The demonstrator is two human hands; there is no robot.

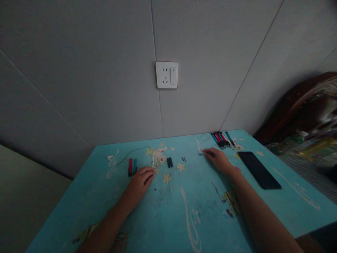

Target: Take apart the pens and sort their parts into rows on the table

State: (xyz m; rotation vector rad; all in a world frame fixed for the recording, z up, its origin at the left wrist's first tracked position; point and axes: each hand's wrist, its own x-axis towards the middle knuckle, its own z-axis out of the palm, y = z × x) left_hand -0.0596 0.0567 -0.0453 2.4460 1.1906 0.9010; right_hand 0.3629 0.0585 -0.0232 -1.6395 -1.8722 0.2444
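Note:
My left hand (142,178) rests on the blue table, fingers stretched forward and thumb a little apart. Its fingertips touch or nearly touch the lower ends of thin white sticks (152,161) that look like pen refills. Left of them lie a red pen barrel (130,163) and a blue pen barrel (135,164), both with dark ends. Right of the sticks are two short black tubes (170,162), then tiny dark pieces (183,159). My right hand (218,159) is closed at the tabletop, fingertips pinched by some small dark parts (200,154); what it holds is too small to name.
A row of red, blue and black pens (221,140) lies at the back right. A flat black rectangular case or mat (259,170) is right of my right hand. Behind the flower-patterned table (168,218) rises a grey wall with a white socket (167,75).

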